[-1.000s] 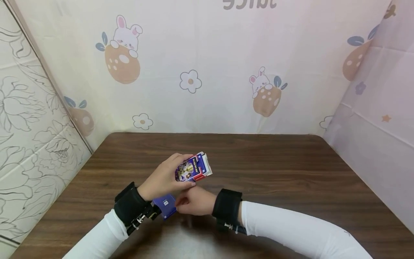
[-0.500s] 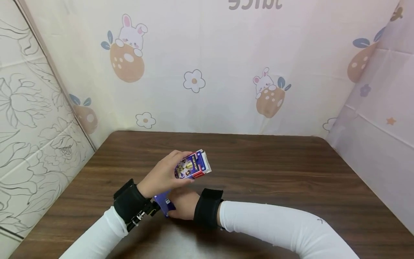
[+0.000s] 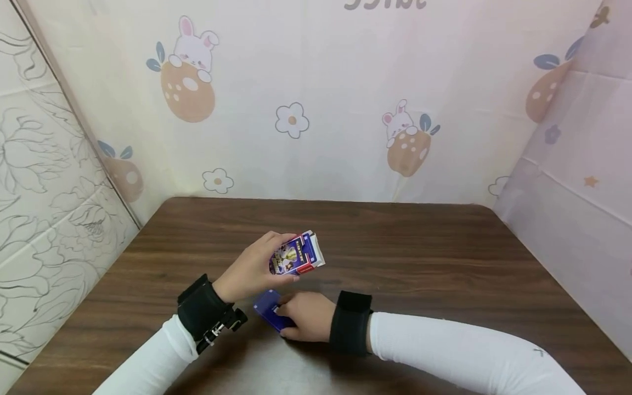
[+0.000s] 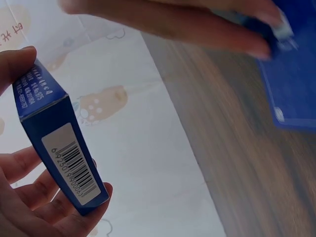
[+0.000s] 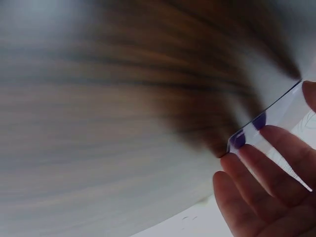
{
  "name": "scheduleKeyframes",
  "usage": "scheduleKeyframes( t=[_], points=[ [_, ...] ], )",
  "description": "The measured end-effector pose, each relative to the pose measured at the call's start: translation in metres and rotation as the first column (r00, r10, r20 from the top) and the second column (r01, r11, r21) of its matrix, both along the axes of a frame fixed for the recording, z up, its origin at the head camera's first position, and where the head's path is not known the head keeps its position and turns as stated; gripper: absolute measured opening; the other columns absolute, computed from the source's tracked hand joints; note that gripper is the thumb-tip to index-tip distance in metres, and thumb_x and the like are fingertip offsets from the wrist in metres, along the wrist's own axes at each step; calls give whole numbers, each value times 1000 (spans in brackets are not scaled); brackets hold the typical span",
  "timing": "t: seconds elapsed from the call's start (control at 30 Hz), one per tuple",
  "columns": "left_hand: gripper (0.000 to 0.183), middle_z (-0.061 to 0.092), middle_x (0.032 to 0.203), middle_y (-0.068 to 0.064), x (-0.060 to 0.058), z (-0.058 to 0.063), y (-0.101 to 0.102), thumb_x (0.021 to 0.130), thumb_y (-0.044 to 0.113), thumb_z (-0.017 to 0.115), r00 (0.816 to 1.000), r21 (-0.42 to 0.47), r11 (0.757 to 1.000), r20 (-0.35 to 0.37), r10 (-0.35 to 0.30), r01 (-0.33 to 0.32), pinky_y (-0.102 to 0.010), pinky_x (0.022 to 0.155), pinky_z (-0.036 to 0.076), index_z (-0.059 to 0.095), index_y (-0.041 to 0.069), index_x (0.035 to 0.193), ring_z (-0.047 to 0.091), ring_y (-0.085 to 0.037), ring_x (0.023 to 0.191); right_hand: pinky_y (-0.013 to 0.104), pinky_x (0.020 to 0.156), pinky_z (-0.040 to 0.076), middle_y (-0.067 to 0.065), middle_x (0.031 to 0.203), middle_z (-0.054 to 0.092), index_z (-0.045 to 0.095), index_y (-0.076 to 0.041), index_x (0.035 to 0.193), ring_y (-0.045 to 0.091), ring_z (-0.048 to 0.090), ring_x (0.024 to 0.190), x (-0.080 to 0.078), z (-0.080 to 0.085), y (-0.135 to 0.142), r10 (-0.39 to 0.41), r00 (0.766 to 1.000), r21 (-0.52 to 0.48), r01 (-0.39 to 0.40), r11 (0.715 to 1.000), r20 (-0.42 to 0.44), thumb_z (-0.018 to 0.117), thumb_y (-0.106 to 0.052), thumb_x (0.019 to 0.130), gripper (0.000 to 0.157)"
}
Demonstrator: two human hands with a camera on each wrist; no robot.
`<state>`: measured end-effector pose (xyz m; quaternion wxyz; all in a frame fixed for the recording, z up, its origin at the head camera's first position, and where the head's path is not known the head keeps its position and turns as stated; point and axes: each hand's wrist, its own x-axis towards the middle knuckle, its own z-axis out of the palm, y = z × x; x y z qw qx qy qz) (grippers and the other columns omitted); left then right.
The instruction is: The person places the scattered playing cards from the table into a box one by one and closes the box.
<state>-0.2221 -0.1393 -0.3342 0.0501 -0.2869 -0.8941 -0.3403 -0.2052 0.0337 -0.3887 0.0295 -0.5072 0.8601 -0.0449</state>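
My left hand [image 3: 254, 267] holds a small blue playing-card box [image 3: 293, 254] above the table, thumb on one edge and fingers on the other. The box is tilted, with its white-lined end pointing right. In the left wrist view, the barcode side of the box [image 4: 73, 163] faces the camera. Just below and nearer the front, my right hand [image 3: 310, 316] pinches a flat blue card [image 3: 269, 307] with rounded corners. Part of the card lies hidden under the fingers. In the right wrist view, the fingertips [image 5: 231, 160] are at the card's thin edge, near the tabletop.
A dark wood-grain table [image 3: 419, 258] spreads under both hands. Behind it hangs a pale printed curtain [image 3: 340, 153], with a patterned panel [image 3: 54, 192] at the left. Each wrist wears a black strap [image 3: 350, 322] with camera gear.
My right hand went left to the blue card beneath the left wrist, then came back right, and the card shifted right with it. The left hand and box stay nearly still.
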Motion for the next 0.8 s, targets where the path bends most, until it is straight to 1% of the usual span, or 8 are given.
scheduleKeyframes(
  t=[0.1, 0.2, 0.27, 0.4, 0.5, 0.67, 0.8],
  points=[
    [73, 52, 106, -1, -1, -3, 4, 75, 31, 80, 1000, -6, 1000, -2, -4, 4, -23, 72, 49, 46, 12, 136, 51, -12, 86, 24, 81, 49, 2, 112, 65, 69, -12, 110, 10, 62, 97, 0, 0, 18, -34, 998, -13, 35, 999, 59, 69, -36, 84, 35],
    [73, 52, 108, -1, -2, -7, 8, 74, 31, 81, 1000, -9, 1000, -7, -13, 13, -22, 72, 49, 46, 12, 136, 51, -12, 86, 24, 81, 49, 1, 111, 65, 70, -12, 109, 9, 61, 97, 1, 1, 34, -89, 990, -20, 91, 996, 112, 72, -38, 82, 38],
    [74, 52, 110, -1, -3, -9, 11, 74, 31, 80, 1000, -7, 1000, -11, -24, 24, -22, 73, 49, 46, 12, 136, 51, -12, 86, 24, 82, 49, 1, 111, 64, 69, -12, 108, 10, 61, 97, 1, 3, 43, -109, 984, -18, 112, 993, 141, 73, -38, 81, 38],
    [73, 52, 108, -1, -4, -12, 16, 75, 32, 80, 998, -4, 999, -23, -50, 50, -23, 72, 49, 46, 11, 136, 51, -11, 86, 26, 88, 47, 3, 116, 62, 68, -12, 108, 12, 59, 104, 0, 7, 63, -119, 969, -8, 124, 992, 216, 73, -31, 82, 33],
    [71, 52, 106, -1, -4, -14, 20, 76, 32, 79, 998, -4, 998, -25, -64, 64, -23, 72, 48, 47, 11, 136, 50, -11, 86, 29, 91, 46, 4, 121, 60, 67, -11, 110, 14, 57, 110, -2, 9, 77, -125, 953, 7, 128, 992, 277, 72, -27, 84, 31],
    [71, 52, 108, 0, -6, -17, 25, 76, 31, 79, 997, -4, 997, -11, -73, 73, -23, 73, 49, 47, 11, 135, 51, -11, 87, 31, 93, 46, 3, 124, 59, 65, -12, 112, 14, 55, 114, -5, 10, 96, -136, 934, 14, 140, 990, 330, 72, -21, 84, 30],
    [71, 52, 110, 0, -6, -19, 29, 75, 32, 80, 997, -19, 997, 13, -78, 78, -24, 76, 49, 47, 12, 134, 51, -12, 89, 32, 91, 47, 1, 120, 58, 64, -13, 113, 12, 55, 108, -4, 11, 105, -180, 924, 12, 187, 982, 336, 74, -23, 82, 34]
  ],
)
